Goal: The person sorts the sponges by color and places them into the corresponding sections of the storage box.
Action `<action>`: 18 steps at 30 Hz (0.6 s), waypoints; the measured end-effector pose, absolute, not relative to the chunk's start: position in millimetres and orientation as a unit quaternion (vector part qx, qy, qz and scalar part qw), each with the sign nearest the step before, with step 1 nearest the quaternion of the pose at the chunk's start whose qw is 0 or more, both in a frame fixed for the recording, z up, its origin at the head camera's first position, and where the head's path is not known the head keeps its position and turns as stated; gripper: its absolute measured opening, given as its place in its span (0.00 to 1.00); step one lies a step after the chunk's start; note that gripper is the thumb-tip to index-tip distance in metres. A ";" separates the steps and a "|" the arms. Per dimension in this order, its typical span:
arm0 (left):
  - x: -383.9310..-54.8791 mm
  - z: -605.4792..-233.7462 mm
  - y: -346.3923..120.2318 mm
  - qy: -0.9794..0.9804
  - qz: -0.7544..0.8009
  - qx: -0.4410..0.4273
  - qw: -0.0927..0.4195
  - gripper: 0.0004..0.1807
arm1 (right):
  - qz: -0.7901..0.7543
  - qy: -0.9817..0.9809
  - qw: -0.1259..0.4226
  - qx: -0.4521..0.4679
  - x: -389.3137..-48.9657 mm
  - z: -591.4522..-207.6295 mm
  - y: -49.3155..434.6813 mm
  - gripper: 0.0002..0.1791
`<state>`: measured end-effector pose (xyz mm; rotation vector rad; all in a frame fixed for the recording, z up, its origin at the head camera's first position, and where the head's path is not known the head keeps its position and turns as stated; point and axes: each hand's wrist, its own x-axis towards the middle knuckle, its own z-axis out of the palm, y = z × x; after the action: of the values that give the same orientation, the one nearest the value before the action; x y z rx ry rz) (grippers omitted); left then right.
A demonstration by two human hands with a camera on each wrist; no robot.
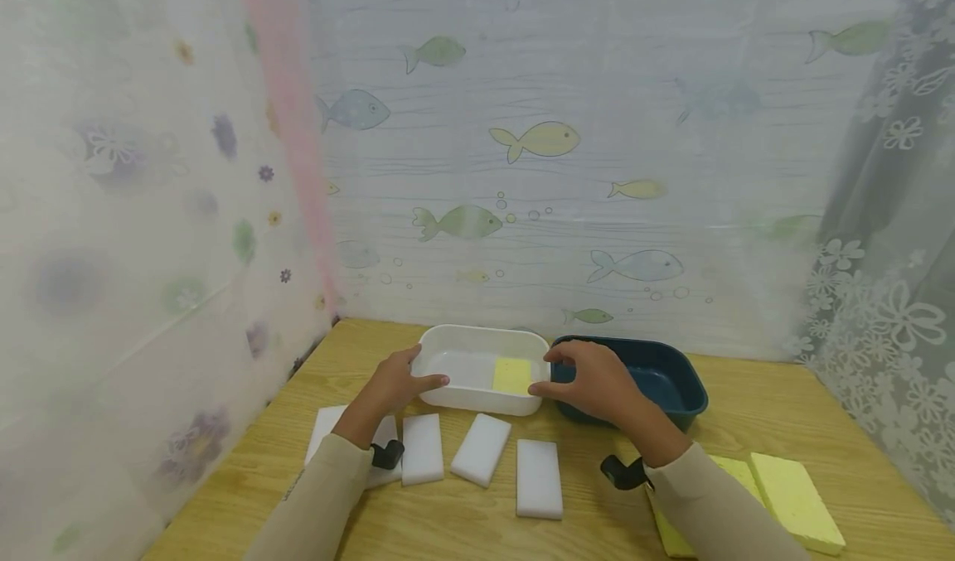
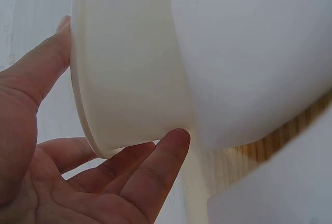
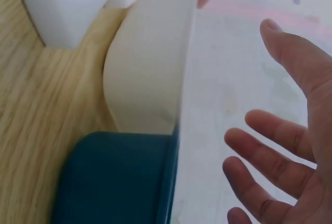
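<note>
right hand (image 1: 597, 379) spread near white tub (image 1: 477, 398)

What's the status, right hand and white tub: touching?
Apart. The right wrist view shows backdrop between the fingers of the right hand and the white tub.

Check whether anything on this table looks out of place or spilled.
Perhaps one thing: a yellow block sits inside the white tub, while the other yellow blocks in view lie on the table. One white block also lies slanted between two straighter ones. I see no spill.
</note>
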<state>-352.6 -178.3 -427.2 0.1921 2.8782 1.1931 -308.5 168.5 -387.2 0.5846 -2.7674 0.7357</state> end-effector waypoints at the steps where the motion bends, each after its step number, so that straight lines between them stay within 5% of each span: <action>1: -353.0 -427.8 -178.3 0.922 0.382 0.061 0.010 0.57 | 0.258 -0.939 0.108 0.198 -305.4 -386.4 171.3 0.37; 18: -354.1 -428.3 -178.6 0.922 0.381 0.069 0.006 0.58 | 0.337 -0.908 0.109 0.223 -269.8 -394.9 214.8 0.36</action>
<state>-354.1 -178.6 -428.3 0.2147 2.8860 1.1935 -269.8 214.8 -394.9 0.6555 -2.6699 0.9906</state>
